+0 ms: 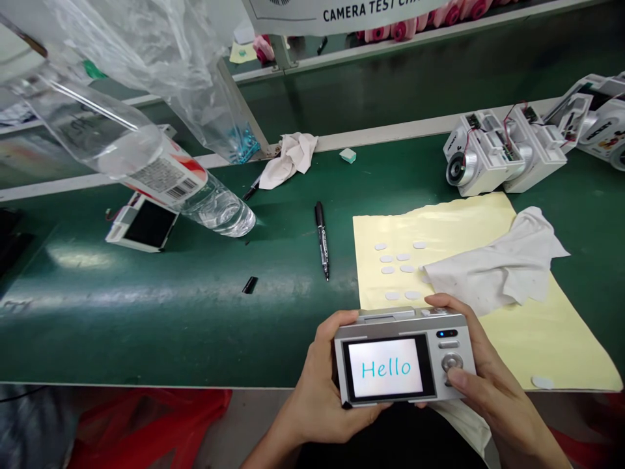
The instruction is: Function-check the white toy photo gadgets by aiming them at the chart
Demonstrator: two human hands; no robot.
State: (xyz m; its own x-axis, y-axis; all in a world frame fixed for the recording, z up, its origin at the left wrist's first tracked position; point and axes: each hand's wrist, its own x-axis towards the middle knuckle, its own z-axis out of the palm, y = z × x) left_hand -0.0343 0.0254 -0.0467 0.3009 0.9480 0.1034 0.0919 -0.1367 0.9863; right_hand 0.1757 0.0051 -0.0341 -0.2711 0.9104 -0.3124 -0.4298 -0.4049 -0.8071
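Observation:
A silver digital camera is held between my two hands at the table's front edge, its back toward me. The lit screen reads "Hello" in blue letters, and a blue light glows at its upper right. My left hand grips the left end, fingers on top and thumb below. My right hand wraps the right end, with the thumb on the lower part of the round control pad and a finger on the top edge. Behind the camera lies a yellow sheet with several small white oval pieces and a white cloth.
A water bottle stands at the left near an opened camera body. A black marker and its dark cap-like piece lie mid-table. Several partly assembled white cameras sit at back right. A plastic bag hangs at upper left.

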